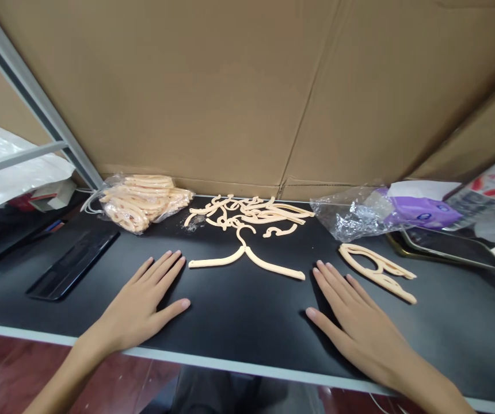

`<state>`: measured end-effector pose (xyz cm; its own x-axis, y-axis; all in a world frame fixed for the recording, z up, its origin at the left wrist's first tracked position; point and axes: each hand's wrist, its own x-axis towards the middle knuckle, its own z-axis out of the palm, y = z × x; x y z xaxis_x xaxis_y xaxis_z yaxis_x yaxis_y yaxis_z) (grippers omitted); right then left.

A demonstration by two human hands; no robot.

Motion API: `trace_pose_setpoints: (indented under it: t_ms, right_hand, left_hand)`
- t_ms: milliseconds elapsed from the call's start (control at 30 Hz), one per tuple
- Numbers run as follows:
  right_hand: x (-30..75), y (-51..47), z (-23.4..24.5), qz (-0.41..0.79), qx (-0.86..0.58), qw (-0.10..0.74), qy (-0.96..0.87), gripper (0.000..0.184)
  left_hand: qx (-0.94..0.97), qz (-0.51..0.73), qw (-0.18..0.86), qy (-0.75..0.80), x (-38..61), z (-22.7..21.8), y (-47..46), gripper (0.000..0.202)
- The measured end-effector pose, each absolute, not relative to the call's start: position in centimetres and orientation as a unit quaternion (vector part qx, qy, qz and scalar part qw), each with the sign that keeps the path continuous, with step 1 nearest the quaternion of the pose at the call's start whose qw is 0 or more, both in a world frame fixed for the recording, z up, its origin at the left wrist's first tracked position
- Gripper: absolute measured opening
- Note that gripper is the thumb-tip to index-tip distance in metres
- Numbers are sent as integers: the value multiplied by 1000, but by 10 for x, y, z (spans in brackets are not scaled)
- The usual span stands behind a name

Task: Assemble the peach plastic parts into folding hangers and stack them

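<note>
Hanger: the pale hanger [244,249] lies between the two hands and slightly beyond them, hook pointing away, its right end just beside the right fingertips.
Left hand: the left hand [141,307] rests palm down, flat, thumb spread apart from the fingers, grasping nothing.
Right hand: the right hand [351,313] lies likewise, flat and thumb apart.
Folded hanger: another folded hanger [381,280] sits just right of the right hand.
Loose parts: a heap of hanger parts [269,217] crowds the hook, beyond and between the hands; whether they touch it I cannot tell.
Bagged parts: a clear bag of pale pieces [137,201] lies beyond the left hand.
Dark slab: a flat black object [75,265] lies left of the left hand.
Far right: crumpled clear plastic [342,217], a purple pack [426,213] and flat devices [454,247] lie beyond the right hand.
Surface: the black surface [247,328] under both hands has a pale edge.
Room: cardboard [208,86] stands behind everything; a metal post [35,92] slants beyond the left hand; reddish floor [14,368] shows below.
</note>
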<state>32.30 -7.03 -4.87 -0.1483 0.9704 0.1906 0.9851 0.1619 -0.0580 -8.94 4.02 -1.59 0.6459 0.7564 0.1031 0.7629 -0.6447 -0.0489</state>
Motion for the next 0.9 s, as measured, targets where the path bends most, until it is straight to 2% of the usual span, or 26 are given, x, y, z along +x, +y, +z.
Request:
trace_pose_setpoints:
  t_ms: [100, 267, 333, 400, 667, 900]
  right_hand:
    - [327, -70, -38, 22, -654, 127, -746, 70]
    - [339, -43, -7, 124, -673, 243, -687, 54]
    - [340, -19, -1, 111, -672, 277, -678, 45]
    - [337, 9, -3, 44, -629, 298, -716, 39]
    - [322, 64, -40, 11, -555, 276, -785, 38]
    - [325, 41, -25, -10, -588, 258, -767, 22]
  left_hand:
    - [-905, -36, 35, -423, -90, -16, 40, 77]
    - [-901, -25, 17, -433, -88, -13, 40, 78]
    - [-899, -27, 11, -437, -88, -12, 40, 78]
    - [-898, -30, 6, -440, -87, -12, 40, 78]
    - [-896, -26, 0, -444, -87, -12, 40, 77]
    - [-899, -35, 5, -436, -87, -13, 43, 77]
